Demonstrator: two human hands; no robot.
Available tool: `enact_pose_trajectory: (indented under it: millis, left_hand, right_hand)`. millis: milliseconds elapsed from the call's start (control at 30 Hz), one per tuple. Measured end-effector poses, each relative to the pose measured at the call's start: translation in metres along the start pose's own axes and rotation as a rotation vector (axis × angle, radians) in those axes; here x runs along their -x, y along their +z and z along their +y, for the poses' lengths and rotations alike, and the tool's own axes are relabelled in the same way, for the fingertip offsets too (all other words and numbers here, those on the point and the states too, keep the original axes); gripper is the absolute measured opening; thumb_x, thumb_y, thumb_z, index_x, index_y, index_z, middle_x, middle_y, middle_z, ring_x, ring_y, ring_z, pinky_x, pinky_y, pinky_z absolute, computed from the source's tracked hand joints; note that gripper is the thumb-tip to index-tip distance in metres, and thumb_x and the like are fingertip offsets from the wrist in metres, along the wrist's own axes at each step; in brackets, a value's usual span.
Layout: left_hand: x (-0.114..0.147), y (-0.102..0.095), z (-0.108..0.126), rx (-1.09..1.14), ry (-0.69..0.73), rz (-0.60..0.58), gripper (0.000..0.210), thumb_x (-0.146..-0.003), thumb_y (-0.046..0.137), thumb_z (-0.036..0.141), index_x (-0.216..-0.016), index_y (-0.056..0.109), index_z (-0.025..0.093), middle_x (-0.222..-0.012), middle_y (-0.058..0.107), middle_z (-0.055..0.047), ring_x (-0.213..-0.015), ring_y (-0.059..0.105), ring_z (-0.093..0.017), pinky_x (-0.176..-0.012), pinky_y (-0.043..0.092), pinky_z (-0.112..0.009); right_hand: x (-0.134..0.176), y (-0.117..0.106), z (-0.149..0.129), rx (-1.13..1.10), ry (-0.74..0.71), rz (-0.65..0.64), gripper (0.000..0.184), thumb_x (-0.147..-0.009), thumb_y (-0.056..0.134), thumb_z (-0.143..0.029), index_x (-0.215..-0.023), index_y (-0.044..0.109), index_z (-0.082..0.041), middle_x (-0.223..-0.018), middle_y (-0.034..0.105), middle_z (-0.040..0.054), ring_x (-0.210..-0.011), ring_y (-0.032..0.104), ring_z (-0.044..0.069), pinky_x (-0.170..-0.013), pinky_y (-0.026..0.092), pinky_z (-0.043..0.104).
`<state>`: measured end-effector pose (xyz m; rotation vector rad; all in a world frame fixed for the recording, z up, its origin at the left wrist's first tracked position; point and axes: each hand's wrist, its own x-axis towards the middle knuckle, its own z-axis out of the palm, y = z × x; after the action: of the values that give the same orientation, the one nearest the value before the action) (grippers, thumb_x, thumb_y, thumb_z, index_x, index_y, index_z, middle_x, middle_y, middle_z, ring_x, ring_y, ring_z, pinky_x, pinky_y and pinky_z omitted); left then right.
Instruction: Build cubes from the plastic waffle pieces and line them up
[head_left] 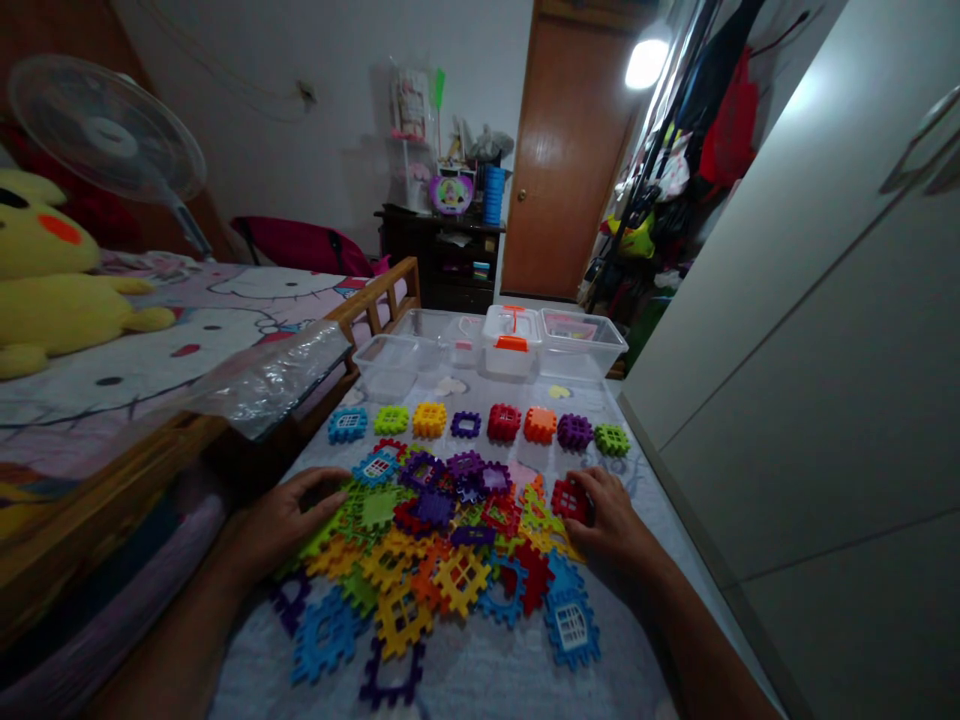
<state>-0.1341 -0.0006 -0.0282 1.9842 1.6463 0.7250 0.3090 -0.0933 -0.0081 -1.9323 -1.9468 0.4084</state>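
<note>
We count eight small assembled blocks in one row across the table (480, 680), toward its far edge: blue block (347, 425), lime block (391, 419), yellow block (429, 419), purple frame (466, 424), red block (504, 422), orange block (540, 425), violet block (574, 432), green block (612, 439). Each stands apart from its neighbours.

Nearer us, one loose pile of flat interlocking tiles (442, 545) covers the middle of the table down toward the near edge. Colours: blue, green, yellow, orange, red, purple. We can't count them; they overlap and the light is dim.

At the far edge: three clear plastic bins (592, 345) side by side, plus one white box with an orange latch (511, 343) sitting among them. Contents too small to make out.

One clear plastic bag (277, 375) hangs over the table's left edge and a wooden bed rail. One yellow plush toy (52, 290) on the bed, cut off by the left frame edge. One fan (105, 130) behind it.

Both forearms are cut off at the bottom of the frame.

Left hand (289, 515): palm down, fingers spread and lightly curled, resting on the pile's left side, touching green tiles. Not closed on anything we can see.

Right hand (611, 520): at the pile's right side, fingers curled round a red tile (568, 498), thumb and fingertips pinching it. The tile is tilted, its lower edge touching the pile. The palm hides how far the grip wraps.
</note>
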Motion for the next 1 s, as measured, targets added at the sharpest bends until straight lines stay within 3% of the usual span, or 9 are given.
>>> enact_pose_trajectory:
  millis: [100, 267, 433, 633, 833, 1000]
  left_hand:
    - [-0.001, -0.001, 0.001, 0.071, -0.016, -0.091, 0.055, -0.074, 0.06, 0.066, -0.103, 0.072, 0.021, -0.107, 0.074, -0.009, -0.097, 0.07, -0.027, -0.086, 0.056, -0.033]
    - [0.001, -0.001, 0.007, 0.106, -0.024, -0.056, 0.059, -0.071, 0.06, 0.07, -0.099, 0.072, 0.019, -0.104, 0.074, -0.009, -0.094, 0.07, -0.028, -0.086, 0.056, -0.035]
    - [0.0, -0.003, 0.008, 0.06, 0.004, -0.052, 0.056, -0.072, 0.06, 0.067, -0.099, 0.073, 0.02, -0.103, 0.075, -0.008, -0.094, 0.07, -0.027, -0.086, 0.055, -0.032]
    - [0.002, -0.006, 0.017, 0.064, -0.003, -0.048, 0.055, -0.071, 0.059, 0.067, -0.097, 0.073, 0.021, -0.103, 0.075, -0.007, -0.094, 0.07, -0.027, -0.085, 0.055, -0.033]
    - [0.004, -0.008, 0.023, 0.065, -0.005, -0.039, 0.051, -0.072, 0.058, 0.065, -0.095, 0.074, 0.022, -0.1, 0.076, -0.005, -0.092, 0.07, -0.026, -0.084, 0.056, -0.033]
    - [0.003, -0.007, 0.023, 0.072, -0.001, -0.019, 0.047, -0.072, 0.059, 0.062, -0.094, 0.073, 0.022, -0.097, 0.076, -0.005, -0.09, 0.071, -0.026, -0.083, 0.056, -0.031]
  right_hand:
    - [0.0, 0.001, -0.001, 0.023, 0.01, 0.009, 0.044, -0.07, 0.063, -0.025, -0.114, 0.062, -0.019, -0.11, 0.057, 0.0115, -0.105, 0.05, 0.028, -0.094, 0.042, 0.042]
    - [0.0, 0.001, 0.0, 0.061, 0.023, 0.017, 0.035, -0.07, 0.063, -0.024, -0.105, 0.064, -0.018, -0.102, 0.058, 0.0107, -0.099, 0.052, 0.028, -0.089, 0.043, 0.042]
    - [-0.01, -0.018, -0.002, 0.062, -0.042, 0.054, 0.038, -0.07, 0.067, -0.027, -0.107, 0.064, -0.019, -0.105, 0.059, 0.01, -0.101, 0.052, 0.028, -0.089, 0.042, 0.041]
    - [-0.063, -0.029, -0.038, 0.162, -0.215, 0.11, 0.037, -0.073, 0.068, -0.035, -0.106, 0.064, -0.02, -0.104, 0.059, 0.0094, -0.099, 0.051, 0.028, -0.087, 0.038, 0.04]
    - [-0.121, -0.016, -0.061, 0.253, -0.182, 0.091, 0.041, -0.072, 0.069, -0.035, -0.11, 0.065, -0.02, -0.109, 0.06, 0.0095, -0.102, 0.049, 0.028, -0.085, 0.035, 0.037]
    - [-0.142, -0.011, -0.062, 0.265, -0.164, 0.067, 0.043, -0.072, 0.069, -0.037, -0.111, 0.065, -0.021, -0.109, 0.062, 0.0088, -0.102, 0.051, 0.028, -0.086, 0.034, 0.036]
